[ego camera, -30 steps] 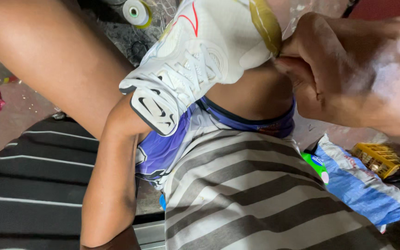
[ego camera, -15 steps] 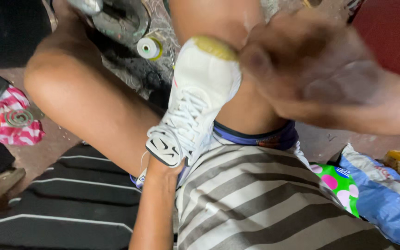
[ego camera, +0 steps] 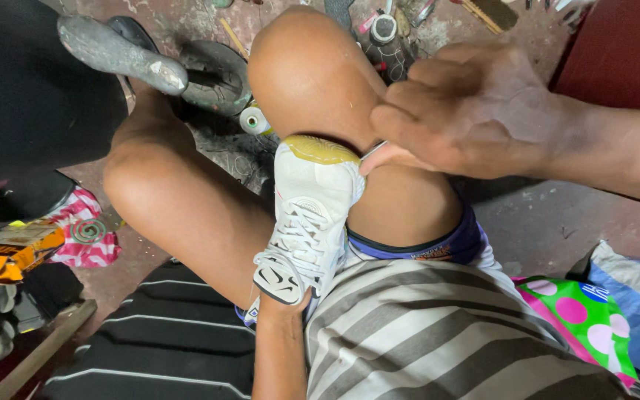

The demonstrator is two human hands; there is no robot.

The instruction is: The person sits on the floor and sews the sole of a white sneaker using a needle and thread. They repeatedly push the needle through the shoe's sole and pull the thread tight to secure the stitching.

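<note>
While the white lace-up sneaker (ego camera: 309, 222) stands toe-up between the person's bare knees, the left hand is inside it, hidden past the wrist, so its grip cannot be told. The right hand (ego camera: 475, 111) hovers at the yellowed toe cap, fingers (ego camera: 401, 122) curled close and pinching the sneaker's upper edge beside the right knee. On the floor beyond lie a grey shoe sole (ego camera: 120, 53) and a white tape roll (ego camera: 252, 120).
</note>
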